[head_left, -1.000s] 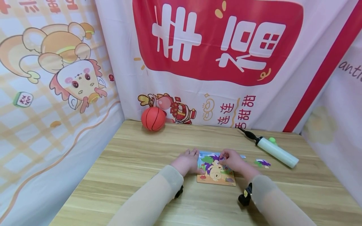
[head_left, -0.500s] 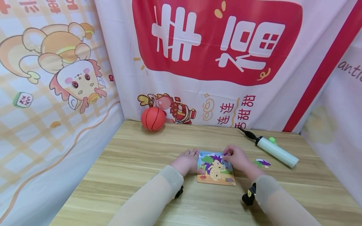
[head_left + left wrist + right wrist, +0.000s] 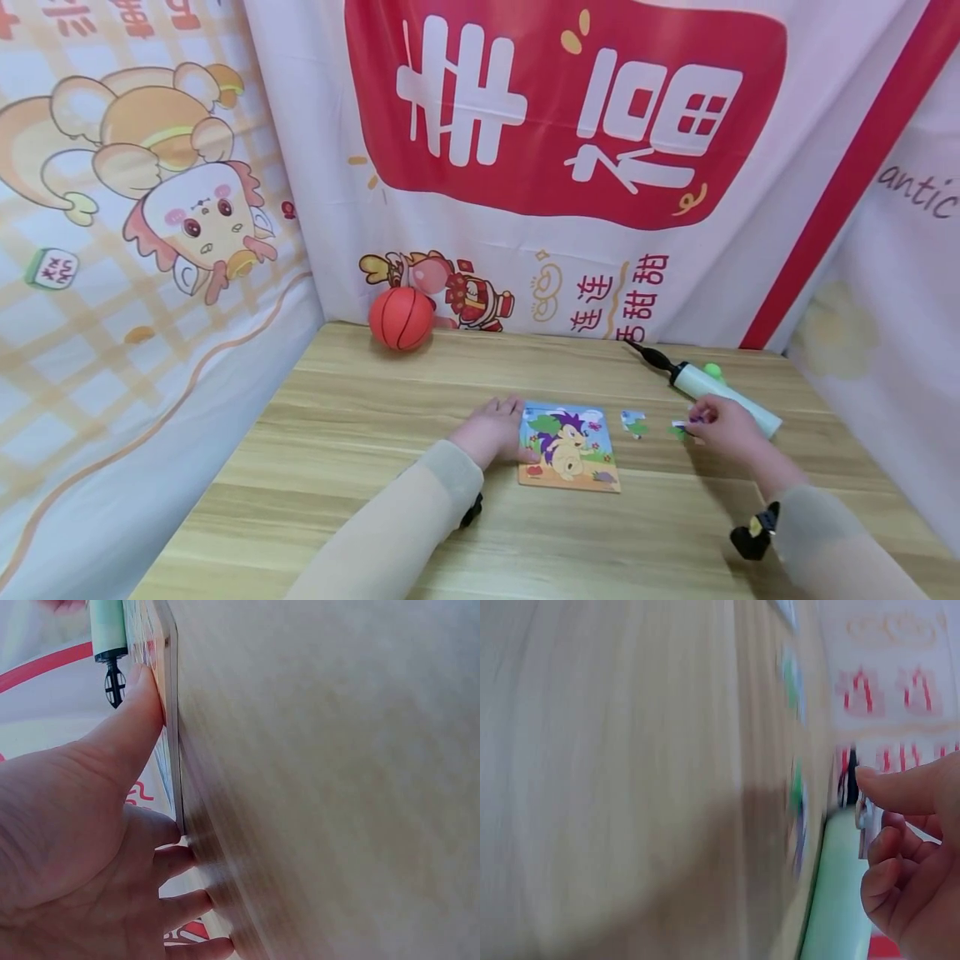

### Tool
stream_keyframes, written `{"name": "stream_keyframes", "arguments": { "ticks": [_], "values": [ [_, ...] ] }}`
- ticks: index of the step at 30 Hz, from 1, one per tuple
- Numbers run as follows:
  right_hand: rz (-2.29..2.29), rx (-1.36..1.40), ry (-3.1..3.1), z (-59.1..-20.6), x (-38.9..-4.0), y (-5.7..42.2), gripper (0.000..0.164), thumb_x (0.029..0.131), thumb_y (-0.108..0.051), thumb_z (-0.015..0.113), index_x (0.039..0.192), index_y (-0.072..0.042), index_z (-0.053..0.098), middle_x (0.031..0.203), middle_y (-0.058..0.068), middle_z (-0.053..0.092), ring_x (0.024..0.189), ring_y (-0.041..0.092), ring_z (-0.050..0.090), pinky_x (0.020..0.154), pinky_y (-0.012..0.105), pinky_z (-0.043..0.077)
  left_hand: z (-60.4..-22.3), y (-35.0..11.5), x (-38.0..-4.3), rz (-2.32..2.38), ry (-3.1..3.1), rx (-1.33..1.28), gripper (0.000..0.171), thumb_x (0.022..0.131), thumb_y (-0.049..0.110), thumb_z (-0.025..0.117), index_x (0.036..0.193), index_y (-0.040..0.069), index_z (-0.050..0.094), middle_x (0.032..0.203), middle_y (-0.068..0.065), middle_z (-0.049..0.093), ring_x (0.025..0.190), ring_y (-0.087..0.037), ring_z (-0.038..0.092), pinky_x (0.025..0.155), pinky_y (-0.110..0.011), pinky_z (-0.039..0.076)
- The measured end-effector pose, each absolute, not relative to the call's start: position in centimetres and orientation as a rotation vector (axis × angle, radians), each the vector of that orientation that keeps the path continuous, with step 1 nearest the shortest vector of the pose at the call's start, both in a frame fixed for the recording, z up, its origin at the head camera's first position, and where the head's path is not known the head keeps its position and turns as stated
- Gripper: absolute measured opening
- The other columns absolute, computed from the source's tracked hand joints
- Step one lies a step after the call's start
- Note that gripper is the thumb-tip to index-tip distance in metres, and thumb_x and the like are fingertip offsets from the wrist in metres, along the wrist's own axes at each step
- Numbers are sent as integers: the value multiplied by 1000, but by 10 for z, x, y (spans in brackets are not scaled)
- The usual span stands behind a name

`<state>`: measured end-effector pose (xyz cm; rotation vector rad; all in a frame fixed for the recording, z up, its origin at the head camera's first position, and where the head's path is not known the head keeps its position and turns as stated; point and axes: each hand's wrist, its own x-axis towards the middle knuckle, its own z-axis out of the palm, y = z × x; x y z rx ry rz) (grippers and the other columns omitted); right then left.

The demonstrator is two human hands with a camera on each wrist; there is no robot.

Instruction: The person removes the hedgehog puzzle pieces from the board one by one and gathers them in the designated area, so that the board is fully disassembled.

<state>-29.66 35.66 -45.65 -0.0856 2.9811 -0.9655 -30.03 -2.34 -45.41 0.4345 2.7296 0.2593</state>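
A jigsaw puzzle (image 3: 566,458) with a purple-spined hedgehog picture lies flat on the table. My left hand (image 3: 491,432) rests at its left side; in the left wrist view the thumb (image 3: 135,720) lies on the board and the other fingers reach down to the tabletop beside it. Off to the right, my right hand (image 3: 723,429) pinches a small puzzle piece (image 3: 868,825) between thumb and fingers. Below that hand lie green-and-purple loose pieces (image 3: 678,428), partly covered by it. More blue-and-green loose pieces (image 3: 633,423) sit between the puzzle and the right hand.
A pale green hand pump (image 3: 697,383) with a black nozzle lies behind the right hand, a small green object (image 3: 712,371) beside it. At the back left of the wooden table (image 3: 360,467) sits a red ball (image 3: 402,318). Printed cloth (image 3: 555,200) hangs along the back.
My right hand has moved right, from the puzzle's upper right corner to the loose pieces near the pump. The blue-and-green pieces beside the puzzle are now uncovered. My left hand stays at the puzzle.
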Motion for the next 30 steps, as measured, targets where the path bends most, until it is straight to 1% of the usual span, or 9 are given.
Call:
{"name": "stream_keyframes", "arguments": {
  "ticks": [4,6,12,20,23,28,30],
  "values": [
    [-907,-89,3003,-467,-288,387,15,86,-7,73,92,0,61,83,8,58,78,25,53,64,35,44,-456,-24,-302,241,2723,422,101,84,66,64,159,13,21,164,-4,15,149,-31,12,119,-42,14],
    [-900,-96,3003,-472,-284,396,15,85,-5,73,90,1,61,82,8,58,77,25,52,64,35,44,-463,-24,-307,242,2724,418,103,83,67,64,159,13,20,164,-3,14,149,-31,11,119,-44,13],
    [-891,-99,3003,-476,-278,406,13,85,-2,72,88,2,60,80,8,58,74,23,52,63,34,43,-461,-23,-308,253,2715,396,105,81,69,65,159,13,21,164,-3,15,149,-29,11,119,-44,13],
    [-860,-8,2974,-477,-280,409,11,88,-3,69,94,3,61,86,12,60,80,28,55,67,38,46,-458,-23,-304,236,2723,453,100,85,66,62,159,12,20,164,-4,14,149,-31,11,119,-43,13],
    [-858,-11,2958,-475,-281,407,14,88,-5,69,97,3,62,88,13,61,81,29,56,67,38,47,-458,-24,-303,246,2728,458,100,86,65,62,159,12,20,164,-5,14,149,-32,12,119,-43,13],
    [-877,-66,2953,-464,-288,388,21,88,-9,70,104,2,63,86,10,59,79,27,54,63,36,44,-456,-25,-301,247,2733,447,99,86,65,62,159,12,21,164,-5,16,149,-31,13,119,-42,14],
    [-909,-93,2956,-457,-293,374,22,88,-9,70,105,2,62,82,9,57,74,25,53,60,35,44,-456,-25,-302,256,2728,434,99,85,64,64,159,13,22,164,-4,17,149,-30,13,119,-42,14]
  ]
}}
